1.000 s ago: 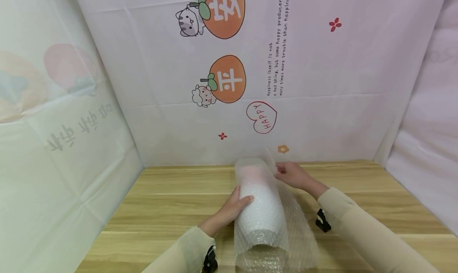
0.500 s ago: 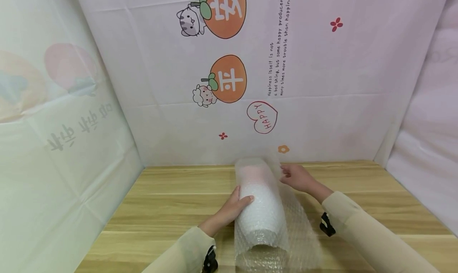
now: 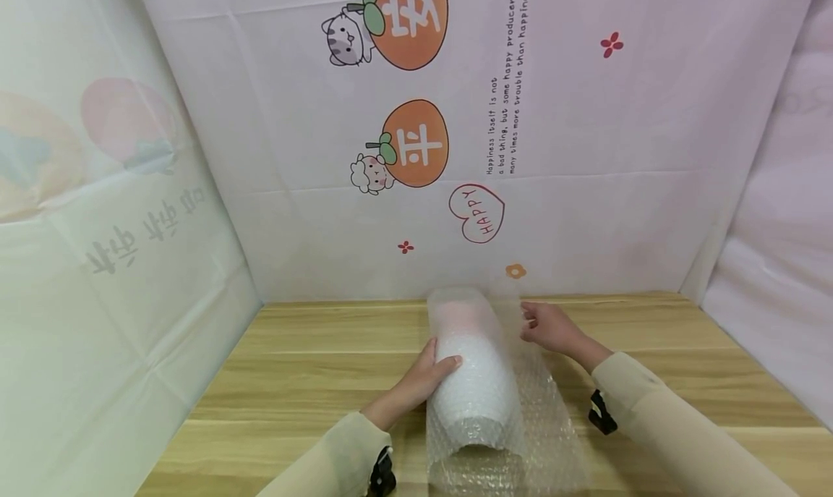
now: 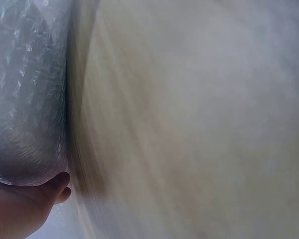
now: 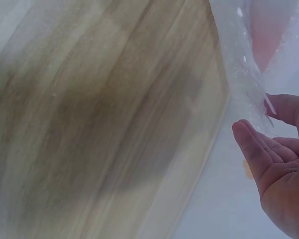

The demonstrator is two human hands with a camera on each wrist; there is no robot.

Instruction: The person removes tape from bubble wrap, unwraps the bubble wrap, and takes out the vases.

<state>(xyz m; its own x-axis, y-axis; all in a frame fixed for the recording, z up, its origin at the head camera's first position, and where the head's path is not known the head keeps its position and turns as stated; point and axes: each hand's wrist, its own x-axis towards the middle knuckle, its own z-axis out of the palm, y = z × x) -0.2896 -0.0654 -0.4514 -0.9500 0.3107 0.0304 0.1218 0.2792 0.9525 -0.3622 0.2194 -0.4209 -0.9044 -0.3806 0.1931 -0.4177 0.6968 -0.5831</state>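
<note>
On the wood-grain table (image 3: 312,388), a white, pink-ended object (image 3: 478,381) lies inside bubble wrap (image 3: 553,428). The left hand (image 3: 419,377) grips its side, thumb across the top; the right hand (image 3: 552,329) pinches the loose sheet's far edge. Probably best: steady the object, draw the film evenly taut, avoid popping bubbles.

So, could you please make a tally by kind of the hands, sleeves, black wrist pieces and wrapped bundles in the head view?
Hands: 2, left hand and right hand
Sleeves: 2, left sleeve and right sleeve
Black wrist pieces: 2, left piece and right piece
Wrapped bundle: 1
Total: 7
</note>
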